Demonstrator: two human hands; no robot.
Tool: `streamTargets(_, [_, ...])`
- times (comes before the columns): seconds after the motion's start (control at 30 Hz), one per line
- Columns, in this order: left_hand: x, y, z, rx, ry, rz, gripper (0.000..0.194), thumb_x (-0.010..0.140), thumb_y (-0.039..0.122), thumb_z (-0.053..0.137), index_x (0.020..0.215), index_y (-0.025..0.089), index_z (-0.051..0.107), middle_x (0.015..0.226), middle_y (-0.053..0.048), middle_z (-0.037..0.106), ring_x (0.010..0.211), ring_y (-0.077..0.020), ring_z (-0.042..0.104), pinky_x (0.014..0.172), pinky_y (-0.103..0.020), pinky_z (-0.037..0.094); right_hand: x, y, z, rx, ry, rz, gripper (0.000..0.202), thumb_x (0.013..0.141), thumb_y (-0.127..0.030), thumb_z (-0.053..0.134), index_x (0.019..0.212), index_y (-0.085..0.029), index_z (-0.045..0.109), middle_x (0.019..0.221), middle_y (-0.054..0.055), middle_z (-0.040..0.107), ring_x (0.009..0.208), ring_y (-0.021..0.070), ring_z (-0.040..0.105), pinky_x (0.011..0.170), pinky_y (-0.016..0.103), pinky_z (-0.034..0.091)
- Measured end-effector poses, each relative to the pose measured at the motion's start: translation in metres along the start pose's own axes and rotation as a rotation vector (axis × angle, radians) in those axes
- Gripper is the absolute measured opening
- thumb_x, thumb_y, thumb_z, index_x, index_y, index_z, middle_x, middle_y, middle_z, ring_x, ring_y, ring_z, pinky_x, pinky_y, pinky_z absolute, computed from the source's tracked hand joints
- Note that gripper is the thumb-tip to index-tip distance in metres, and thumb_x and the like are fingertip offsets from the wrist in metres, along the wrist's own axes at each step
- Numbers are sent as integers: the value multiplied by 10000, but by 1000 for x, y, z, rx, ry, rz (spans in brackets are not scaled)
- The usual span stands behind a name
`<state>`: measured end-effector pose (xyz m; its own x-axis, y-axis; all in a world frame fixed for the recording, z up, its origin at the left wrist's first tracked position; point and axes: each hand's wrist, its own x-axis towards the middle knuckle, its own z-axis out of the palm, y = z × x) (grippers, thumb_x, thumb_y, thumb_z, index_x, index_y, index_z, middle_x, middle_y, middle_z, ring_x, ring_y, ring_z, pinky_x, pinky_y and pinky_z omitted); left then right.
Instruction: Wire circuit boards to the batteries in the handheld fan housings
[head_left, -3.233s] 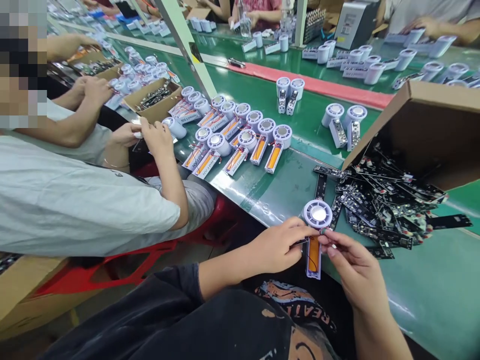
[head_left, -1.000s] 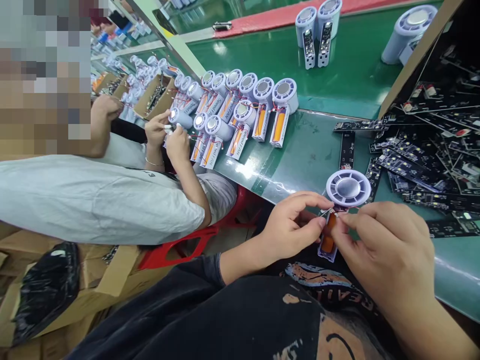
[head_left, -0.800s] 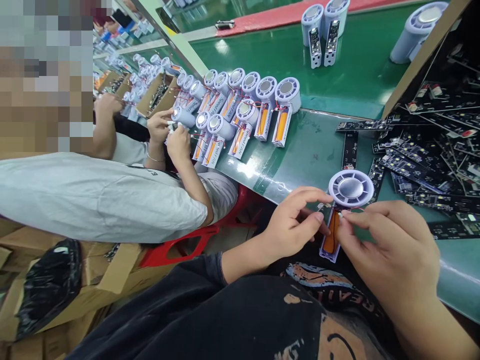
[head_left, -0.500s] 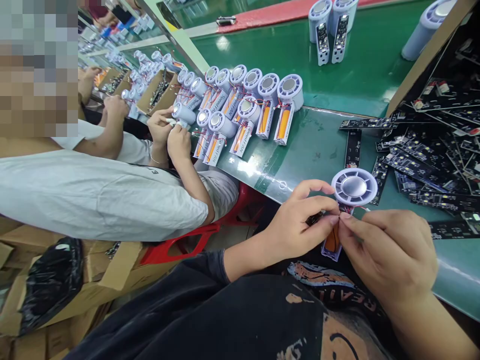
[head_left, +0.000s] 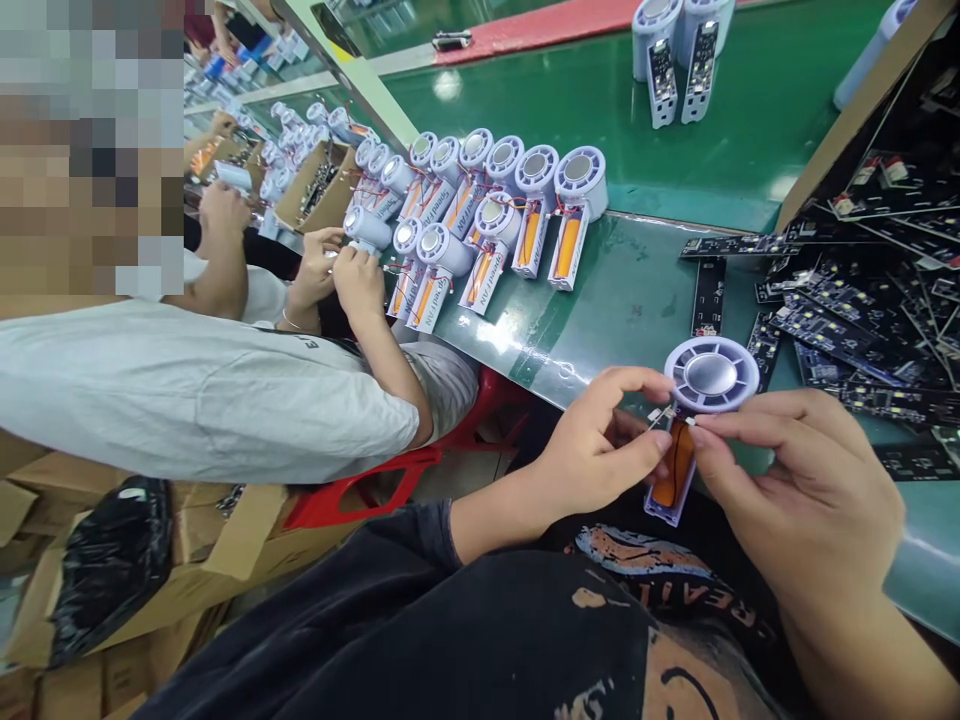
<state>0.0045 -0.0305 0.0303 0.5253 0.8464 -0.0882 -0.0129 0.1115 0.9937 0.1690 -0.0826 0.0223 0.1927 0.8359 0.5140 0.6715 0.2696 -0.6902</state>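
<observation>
A handheld fan [head_left: 711, 374] with a lilac round head stands upright between my hands at the table's near edge. Its handle is open, baring an orange battery [head_left: 673, 478] and a dark wire. My left hand [head_left: 592, 440] is closed at the handle's left side, pinching a small circuit board [head_left: 660, 414] seen nearly edge-on, partly hidden by the fingers. Between thumb and forefinger, my right hand [head_left: 802, 490] grips a small white wire connector [head_left: 691, 421] just right of the board, apart from it.
Black circuit boards [head_left: 847, 320] lie piled beside a cardboard box [head_left: 825, 150] at right. Several open-handled fans [head_left: 536, 200] stand left of centre; two with boards fitted [head_left: 675, 70] stand at the back. A co-worker [head_left: 225, 390] sits close on my left.
My right hand has drawn slightly to the right, so the white connector now shows apart from the board. My left fingers have shifted, exposing the board's end. The view has moved slightly.
</observation>
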Motion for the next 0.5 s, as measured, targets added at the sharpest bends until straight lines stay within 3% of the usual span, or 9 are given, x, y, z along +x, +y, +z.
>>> streamTargets(0.17, [0,-4,2,-178,-38,-94,357,891,427,706,1089,197,519,909,-15,648,624,-92,680,561,-198,593,3,-2,-3,-176,-12,-130,137,828,-168,739,873,-267,655,797,37,647,758,222,551,707,392,370])
streamTargets(0.4, [0,2,3,-52,-5,-34,343,883,450,704,1025,160,587,1122,-70,621,593,-40,627,504,-168,571,7,-11,-4,-229,-50,-92,132,865,-197,692,777,-256,614,754,43,645,755,236,551,702,400,334])
streamTargets(0.5, [-3,1,3,100,44,90,271,903,400,685,1017,163,623,1168,-85,615,731,-84,660,574,-190,603,7,-13,-3,-248,-50,-88,143,867,-196,689,764,-254,607,748,41,658,752,236,562,696,404,339])
